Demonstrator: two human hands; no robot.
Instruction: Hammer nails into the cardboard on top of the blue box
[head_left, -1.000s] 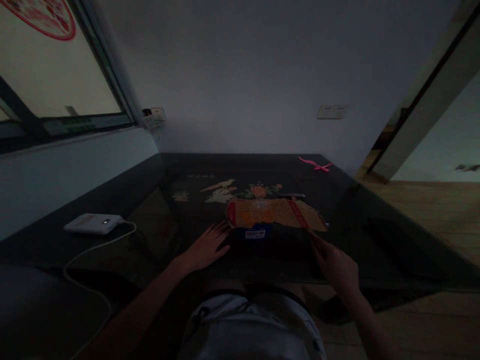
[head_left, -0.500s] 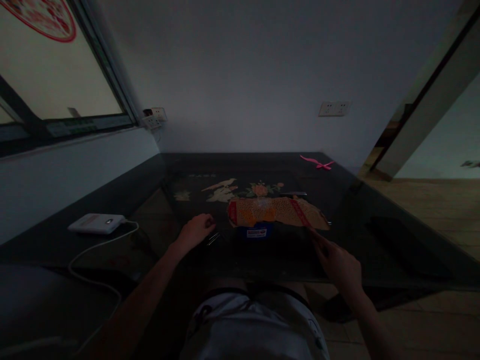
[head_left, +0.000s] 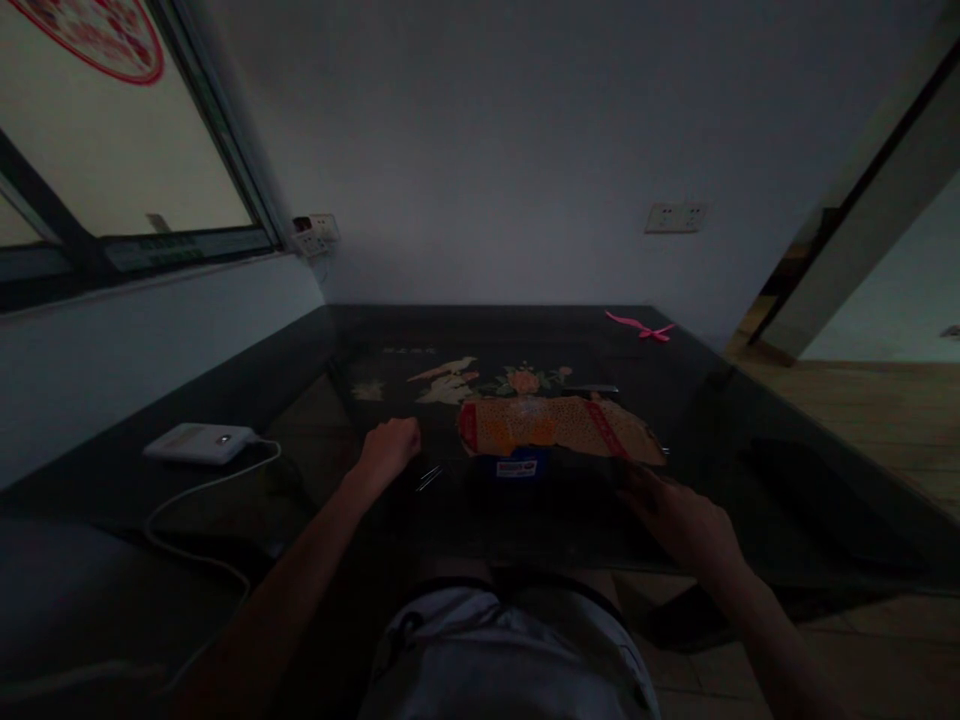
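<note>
A torn, long piece of brown cardboard with red bands and an orange patch lies across the middle of the table. Under its front edge shows a small blue box with a white-and-red label. My left hand rests on the table left of the cardboard, closed in a fist; anything inside it is hidden. Several thin shiny metal pieces lie just right of that hand. At the cardboard's lower right end is my right hand, its fingers curled together in deep shadow, and what they grip cannot be made out.
A white power bank with a white cable lies at left. Behind the cardboard is a flat metal strip. A pink ribbon lies at the far right corner, and a dark flat object at right. A wall stands behind the table.
My left hand has shifted slightly left and up, turning into a tighter fist. My right fingers have drawn a little down from the cardboard's edge. The whole view has shifted slightly.
</note>
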